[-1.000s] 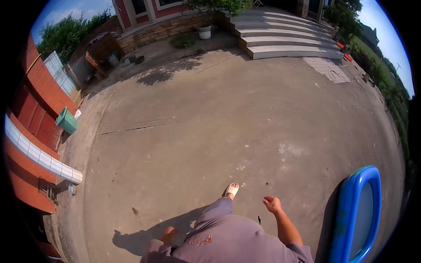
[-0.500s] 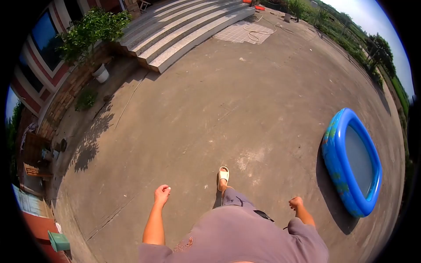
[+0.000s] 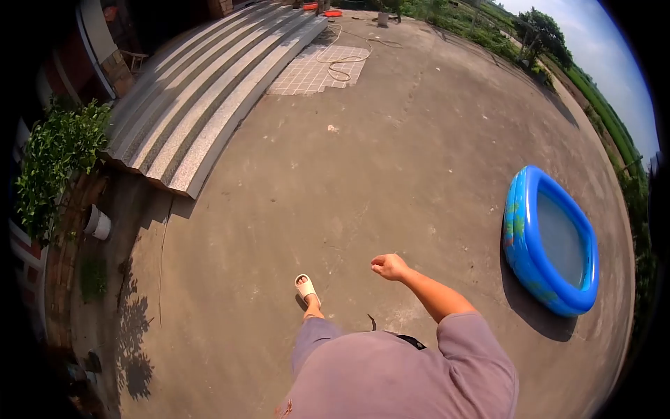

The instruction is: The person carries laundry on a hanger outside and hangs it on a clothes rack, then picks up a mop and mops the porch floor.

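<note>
My right hand (image 3: 391, 267) swings out in front of my body, over the bare concrete. Its fingers are curled in together and I see nothing held in them. It touches nothing. My left hand is out of the frame. Below are my purple-grey shirt (image 3: 391, 377) and one foot in a cream slide sandal (image 3: 307, 288), set on the ground ahead. Off to the right of my right hand, well apart from it, lies a blue inflatable pool (image 3: 530, 241) with water in it.
Wide stone steps (image 3: 209, 115) rise at the upper left. Beyond their foot, a hose (image 3: 342, 70) lies coiled across a tiled patch (image 3: 300, 80). A leafy plant (image 3: 63, 150) and a white pot (image 3: 98, 223) stand along the left. Greenery borders the yard at the upper right.
My right hand has swung forward and inward across my front. My left hand has left the frame. The view has turned and advanced, so the steps and hose sit further left.
</note>
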`<state>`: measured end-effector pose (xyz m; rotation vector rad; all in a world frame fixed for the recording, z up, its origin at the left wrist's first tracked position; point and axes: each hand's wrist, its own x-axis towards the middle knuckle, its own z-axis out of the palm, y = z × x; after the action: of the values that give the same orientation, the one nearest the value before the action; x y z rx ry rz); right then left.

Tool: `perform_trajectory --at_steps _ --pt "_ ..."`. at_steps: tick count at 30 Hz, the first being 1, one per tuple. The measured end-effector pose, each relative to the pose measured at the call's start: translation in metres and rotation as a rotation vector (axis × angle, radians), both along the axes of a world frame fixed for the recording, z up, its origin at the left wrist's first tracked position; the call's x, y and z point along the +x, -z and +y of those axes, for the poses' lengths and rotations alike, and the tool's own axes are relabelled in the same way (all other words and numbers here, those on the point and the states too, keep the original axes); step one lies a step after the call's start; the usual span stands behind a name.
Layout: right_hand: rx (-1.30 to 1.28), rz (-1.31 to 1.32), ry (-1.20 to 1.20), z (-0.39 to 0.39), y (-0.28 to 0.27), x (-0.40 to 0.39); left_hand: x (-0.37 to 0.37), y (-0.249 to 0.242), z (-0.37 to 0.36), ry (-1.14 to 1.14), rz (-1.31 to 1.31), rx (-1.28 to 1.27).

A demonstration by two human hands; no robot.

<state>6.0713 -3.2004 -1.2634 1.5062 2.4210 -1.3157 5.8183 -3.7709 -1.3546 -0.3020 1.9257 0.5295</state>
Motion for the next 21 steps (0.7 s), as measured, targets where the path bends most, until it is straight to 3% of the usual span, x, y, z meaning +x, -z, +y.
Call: perform_trajectory --at_steps 3,7,9,11,13,14,16,19,21 --pt "-0.012 -0.119 0.05 0.068 0.025 -0.063 -0.127 0.017 0.112 0.005 0.039 0.065" --pt "-0.16 -0.57 -0.138 0.15 0.062 -0.069 -0.309 0.009 0.309 -0.028 0.188 0.247" --pt "-0.144 -0.577 0.014 0.193 0.054 -0.075 -0.393 -0.011 0.425 0.093 0.356 0.44" --pt "-0.222 -0.424 0.383 0.243 0.066 -0.083 -0.455 -0.05 0.533 0.106 0.431 0.651" --pt "-0.322 -0.349 0.72 0.296 0.062 -0.106 -0.512 -0.067 0.626 0.146 0.471 0.707" --pt "-0.327 -0.349 0.72 0.323 0.074 -0.112 -0.537 -0.065 0.658 0.193 0.506 0.759" --pt "-0.335 -0.604 0.481 0.399 0.102 -0.126 -0.584 -0.055 0.72 0.215 0.523 0.697" --pt "-0.395 -0.778 0.419 0.53 0.161 -0.173 -0.635 0.006 0.764 0.128 0.485 0.562" --pt "-0.334 -0.738 0.442 0.623 0.145 -0.256 -0.638 0.012 0.777 0.039 0.295 0.216"
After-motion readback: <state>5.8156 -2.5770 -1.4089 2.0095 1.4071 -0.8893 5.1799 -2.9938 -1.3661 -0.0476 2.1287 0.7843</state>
